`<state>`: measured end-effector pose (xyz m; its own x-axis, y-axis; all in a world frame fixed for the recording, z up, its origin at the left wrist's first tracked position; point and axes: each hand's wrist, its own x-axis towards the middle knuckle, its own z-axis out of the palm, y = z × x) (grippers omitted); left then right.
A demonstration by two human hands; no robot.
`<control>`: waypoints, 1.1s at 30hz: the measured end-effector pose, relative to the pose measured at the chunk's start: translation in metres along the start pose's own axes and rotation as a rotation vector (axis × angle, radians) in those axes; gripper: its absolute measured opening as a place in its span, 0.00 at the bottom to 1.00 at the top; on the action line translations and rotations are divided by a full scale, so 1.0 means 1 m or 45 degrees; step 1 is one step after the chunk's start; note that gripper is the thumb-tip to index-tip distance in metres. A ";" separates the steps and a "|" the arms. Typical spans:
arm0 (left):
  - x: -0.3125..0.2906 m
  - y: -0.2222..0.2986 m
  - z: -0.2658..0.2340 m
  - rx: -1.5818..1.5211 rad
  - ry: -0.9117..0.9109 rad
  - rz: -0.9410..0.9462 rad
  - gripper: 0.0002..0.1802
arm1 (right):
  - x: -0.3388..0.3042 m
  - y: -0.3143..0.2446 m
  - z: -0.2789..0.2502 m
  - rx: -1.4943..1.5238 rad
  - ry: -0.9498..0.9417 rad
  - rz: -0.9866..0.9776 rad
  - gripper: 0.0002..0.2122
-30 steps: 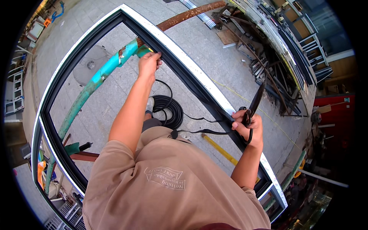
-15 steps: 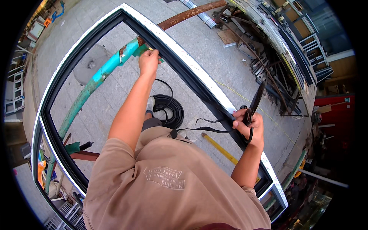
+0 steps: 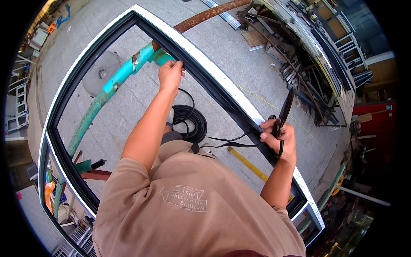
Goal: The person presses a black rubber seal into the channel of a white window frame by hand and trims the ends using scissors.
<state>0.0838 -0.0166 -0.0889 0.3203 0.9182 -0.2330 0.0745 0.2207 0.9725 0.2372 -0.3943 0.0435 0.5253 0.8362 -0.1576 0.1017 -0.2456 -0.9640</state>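
A white window frame (image 3: 214, 66) with black rubber sealing strip (image 3: 205, 88) along its inner edge lies across in front of me. My left hand (image 3: 171, 76) is closed, fingertips pressed together at the strip on the far long side, near a green pipe. Further right along that side, my right hand (image 3: 280, 139) holds black scissors (image 3: 286, 112), blades pointing up and away. Its thumb and fingers also press the strip against the frame. Loose black strip ends (image 3: 233, 144) hang from near the right hand into the opening.
Under the frame runs a green and rusty pipe (image 3: 96, 103). A coil of black hose (image 3: 195, 124) lies on the paved floor near my feet, with a yellow bar (image 3: 248, 165) right of it. Scrap metal pieces (image 3: 295, 73) are piled at the far right.
My left hand has shifted slightly right and nearer along the frame's inner edge. The right hand stays about where it was, still with the scissors. The loose strip ends have swung a little.
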 end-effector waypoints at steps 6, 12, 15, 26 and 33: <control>-0.026 0.005 0.002 -0.096 -0.113 -0.118 0.12 | -0.001 0.002 0.001 0.047 -0.013 -0.012 0.10; -0.022 -0.003 0.006 -0.182 -0.113 -0.139 0.12 | -0.001 0.003 0.000 0.035 -0.009 -0.006 0.10; -0.024 0.001 0.005 -0.182 -0.096 -0.164 0.11 | 0.000 0.003 0.000 -0.023 -0.014 -0.033 0.10; -0.011 -0.002 0.002 -0.054 -0.142 -0.058 0.15 | 0.000 0.002 0.001 0.014 -0.004 -0.012 0.10; -0.049 -0.001 0.013 -0.080 -0.197 -0.167 0.16 | -0.001 0.002 0.000 -0.007 -0.019 -0.020 0.10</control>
<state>0.0799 -0.0664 -0.0780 0.4533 0.8199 -0.3496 0.0678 0.3594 0.9307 0.2367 -0.3953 0.0420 0.5109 0.8472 -0.1456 0.1146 -0.2350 -0.9652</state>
